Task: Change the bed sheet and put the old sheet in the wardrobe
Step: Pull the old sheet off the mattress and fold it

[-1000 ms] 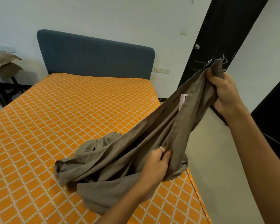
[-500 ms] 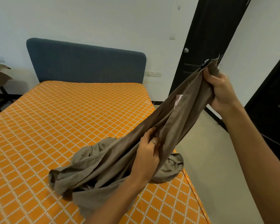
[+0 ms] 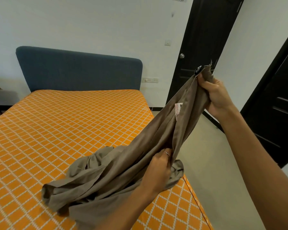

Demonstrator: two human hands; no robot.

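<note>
A grey-brown sheet (image 3: 123,171) lies bunched on the near right part of the bed and stretches up to the right. My right hand (image 3: 218,95) grips its upper end, held high beside the bed, with a frayed corner and a black tag sticking out above the fingers. My left hand (image 3: 158,170) holds the sheet lower down, fingers buried in the folds above the mattress edge. A white label shows on the stretched part. The bed (image 3: 56,130) is covered in an orange fabric with a white diamond pattern.
A blue headboard (image 3: 78,70) stands against the white wall. A dark door (image 3: 204,47) is behind my right hand, and another dark door panel (image 3: 279,113) at the far right. Bare floor (image 3: 211,171) runs along the bed's right side. Some furniture shows at the left edge.
My left hand has slid up along the sheet from the lower bunch into the folds. My right hand keeps its grip on the upper end. The view has tilted upward.
</note>
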